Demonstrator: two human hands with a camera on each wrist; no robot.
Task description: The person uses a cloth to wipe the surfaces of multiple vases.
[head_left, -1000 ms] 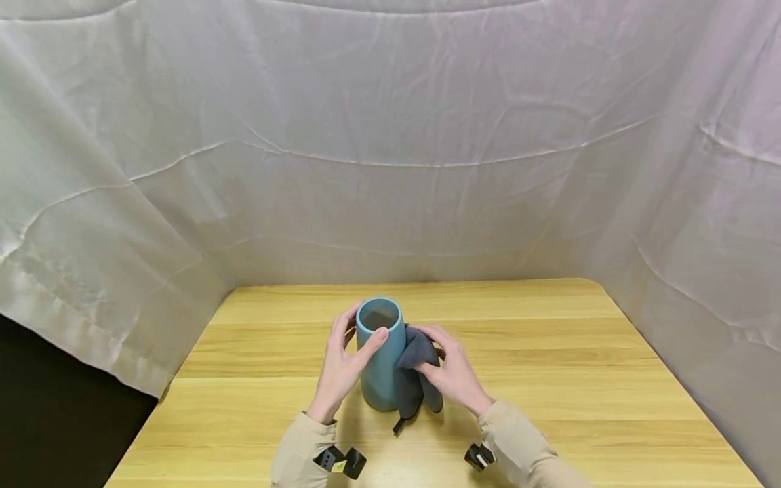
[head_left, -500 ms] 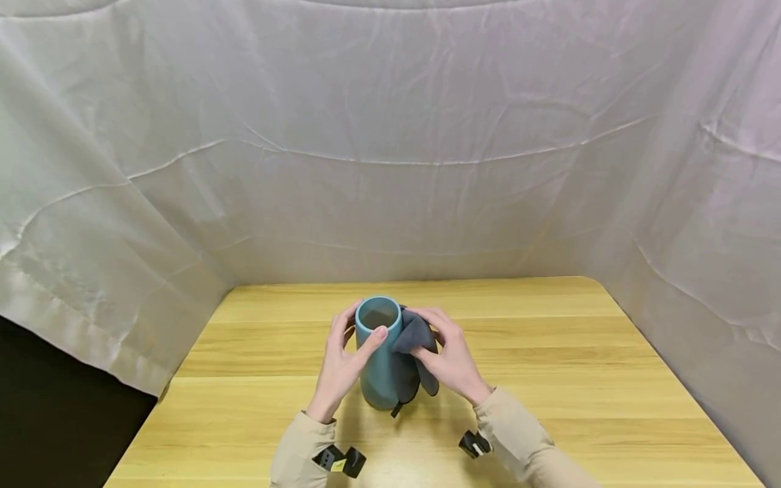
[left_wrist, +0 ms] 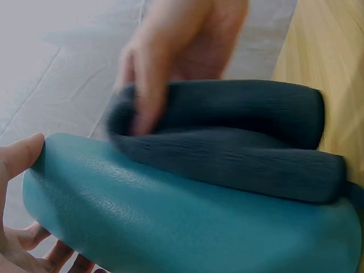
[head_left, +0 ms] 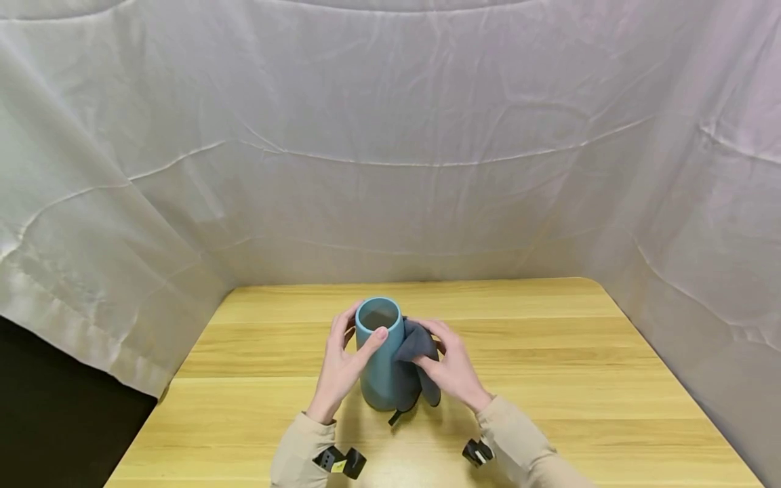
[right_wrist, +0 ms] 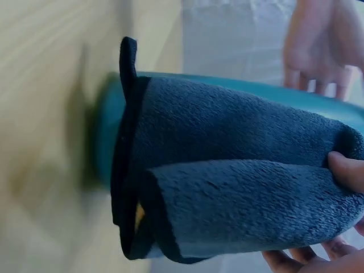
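A tall teal vase [head_left: 378,373] with an open round top stands upright on the table. My left hand [head_left: 339,369] grips it near the rim, thumb on the near side and fingers round the left and back. In the right hand [head_left: 453,369] is a folded dark grey cleaning cloth [head_left: 417,346], pinched near its top and lying against the vase's right side. The cloth [right_wrist: 227,131] has a black edge and a small hanging loop [right_wrist: 128,60], which points down towards the table. In the left wrist view the cloth [left_wrist: 227,165] lies along the vase's wall.
The light wood table [head_left: 549,379] carries the vase. Pale grey fabric [head_left: 390,203] hangs behind it and at both sides. Small black cameras sit at both sleeves, and a dark area [head_left: 55,407] shows at the lower left.
My right hand has moved the cloth up along the vase's side, then part of the way back down. The left hand and the vase have stayed in place.
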